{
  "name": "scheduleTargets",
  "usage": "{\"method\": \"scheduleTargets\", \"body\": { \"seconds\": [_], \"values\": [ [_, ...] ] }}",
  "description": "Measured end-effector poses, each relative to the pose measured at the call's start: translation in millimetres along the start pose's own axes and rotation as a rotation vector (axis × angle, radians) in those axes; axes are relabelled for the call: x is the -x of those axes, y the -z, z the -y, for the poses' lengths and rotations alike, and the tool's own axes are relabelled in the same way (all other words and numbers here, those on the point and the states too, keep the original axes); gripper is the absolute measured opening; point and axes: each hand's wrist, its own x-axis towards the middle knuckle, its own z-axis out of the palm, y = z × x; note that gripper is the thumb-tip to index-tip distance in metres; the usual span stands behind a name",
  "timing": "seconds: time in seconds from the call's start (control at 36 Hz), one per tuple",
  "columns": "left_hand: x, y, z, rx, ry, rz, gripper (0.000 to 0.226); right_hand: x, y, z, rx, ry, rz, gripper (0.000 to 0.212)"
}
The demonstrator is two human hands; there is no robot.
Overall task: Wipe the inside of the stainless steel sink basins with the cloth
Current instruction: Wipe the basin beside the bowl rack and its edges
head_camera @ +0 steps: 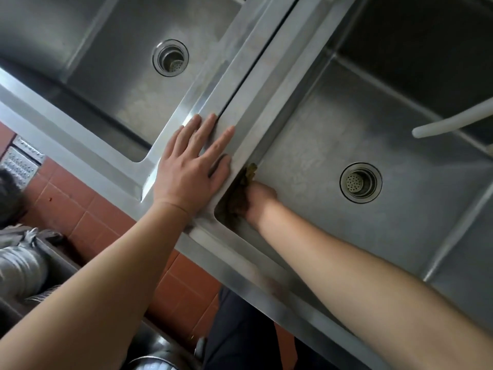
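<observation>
Two stainless steel sink basins lie side by side, the left basin (pixel 128 84) and the right basin (pixel 333 145), each with a round drain. My left hand (pixel 190 166) rests flat, fingers spread, on the steel divider (pixel 256 84) between them. My right hand (pixel 257 201) reaches down inside the right basin at its near left corner. It presses a dark olive cloth (pixel 241 192) against the basin's left wall. Most of the cloth is hidden in the shadow of the corner and behind the hand.
A white hose (pixel 453 122) hangs over the right basin at the far right. The right basin's drain (pixel 360 182) has a perforated strainer. Below the sink's front rim (pixel 88 161) are red floor tiles (pixel 80 209), a metal floor grate (pixel 20 161) and dark containers at the lower left.
</observation>
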Motion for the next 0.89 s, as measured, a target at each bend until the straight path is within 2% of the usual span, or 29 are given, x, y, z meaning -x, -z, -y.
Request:
{"method": "scheduleTargets", "body": {
  "seconds": [0.11,0.22,0.33,0.44,0.53,0.78,0.89],
  "values": [
    [-1,5,-2,-0.002,0.012,0.035,0.043,31,4,-2,-0.106,-0.044,0.017,0.019],
    [-1,9,-2,-0.013,0.009,0.095,0.045,70,10,-2,-0.2,0.005,0.047,0.033],
    [-1,9,0,-0.005,0.019,0.149,0.046,104,27,-1,-0.164,0.092,0.17,0.036],
    [-1,9,3,0.038,0.026,0.197,0.049,135,62,-1,-0.17,0.163,0.372,0.03],
    [-1,10,3,0.071,0.034,0.224,0.049,157,88,-5,-0.175,0.247,0.431,0.029],
    [-4,27,3,0.204,0.088,0.363,0.052,219,141,-45,-0.203,0.48,0.364,0.024],
    [-22,58,-19,0.386,0.15,0.486,0.046,239,158,-62,-0.188,0.547,0.175,0.019]
  ]
}}
